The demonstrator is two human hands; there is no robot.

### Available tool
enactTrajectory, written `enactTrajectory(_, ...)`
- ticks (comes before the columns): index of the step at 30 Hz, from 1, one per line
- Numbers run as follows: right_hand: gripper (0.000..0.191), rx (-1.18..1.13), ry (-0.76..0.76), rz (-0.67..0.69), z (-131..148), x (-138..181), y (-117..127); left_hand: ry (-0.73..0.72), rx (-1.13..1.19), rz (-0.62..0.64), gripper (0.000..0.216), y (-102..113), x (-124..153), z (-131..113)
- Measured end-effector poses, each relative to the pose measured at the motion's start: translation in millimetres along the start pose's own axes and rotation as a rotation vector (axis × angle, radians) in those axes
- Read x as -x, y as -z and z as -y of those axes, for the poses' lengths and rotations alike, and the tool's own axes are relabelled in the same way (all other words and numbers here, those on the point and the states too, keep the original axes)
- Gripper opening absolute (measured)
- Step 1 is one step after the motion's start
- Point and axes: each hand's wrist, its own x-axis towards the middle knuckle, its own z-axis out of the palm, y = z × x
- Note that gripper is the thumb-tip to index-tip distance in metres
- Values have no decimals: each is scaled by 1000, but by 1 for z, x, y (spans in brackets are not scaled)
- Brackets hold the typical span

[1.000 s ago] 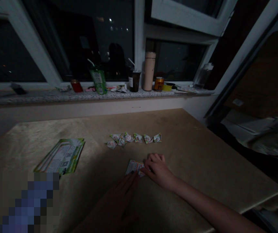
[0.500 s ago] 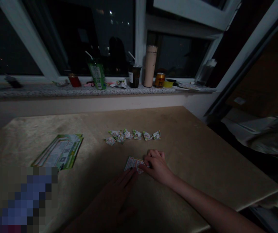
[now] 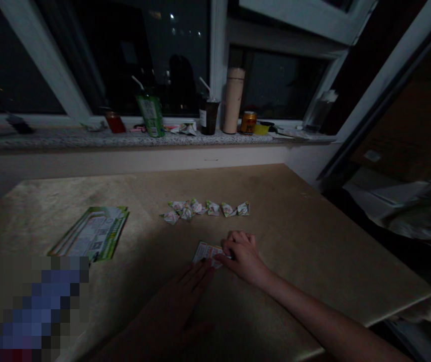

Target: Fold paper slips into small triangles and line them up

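The fingers of the left hand (image 3: 178, 295) were stretched out nearly straight and laid low, their tips on the near edge of a small printed paper (image 3: 205, 253). On the other side of it, the fingers of the right hand (image 3: 244, 256) were curled under, with the thumb reaching leftward onto the paper's right part. Whether thumb and curled fingers pinched it or merely pressed could not be made out, since the knuckles hid that end. The left hand seemed to be there as a weight, to keep the paper from sliding, which would leave the right thumb and fingers free to work its edge; that is a judgement from the pose.

The paper lay flat on the cloth-covered table (image 3: 294, 226), between the two sets of fingertips. Its visible part ran longest from left to right, the far edge slanting slightly nearer toward the right thumb, and the left edge leaning away and to the right. With the right end and near edge covered, its full long axis stayed uncertain.

Just beyond the fingers sat folded paper pieces (image 3: 213, 208), bunched and touching at the left, more spread at the right, in a rough row, perhaps set there to be out of the hands' way. Well to the left of the left fingertips lay overlapping printed sheets (image 3: 104, 234), fanned so their edges showed. Farthest out, past the table, a windowsill (image 3: 189, 141) bore drink containers.
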Motion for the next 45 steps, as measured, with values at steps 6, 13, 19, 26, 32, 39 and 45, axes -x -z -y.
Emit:
enactTrajectory(6, 33, 7, 2, -7, -1, -1, -1, -13, 8, -26, 88, -1, 0, 3)
enactTrajectory(13, 34, -10, 4, -6, -1, -1, 0, -8, 19, -14, 88, 3, -2, -2)
enactTrajectory(19, 29, 12, 19, 14, 2, 0, 2, -15, 5, -28, 87, 0, -1, -2)
enactTrajectory(26, 27, 44, 16, 14, 3, 1, 2, -13, -6, -13, 87, 1, -2, -4)
enactTrajectory(32, 29, 40, 24, -5, 2, 0, 1, 0, -36, 11, 91, 4, -6, -4)
enactTrajectory(39, 31, -17, 302, -8, 13, 27, 22, 6, -48, -7, 93, 8, -6, -9)
enactTrajectory(45, 53, 44, 359, 110, 16, 59, 18, 0, -26, -45, 94, 2, -4, -4)
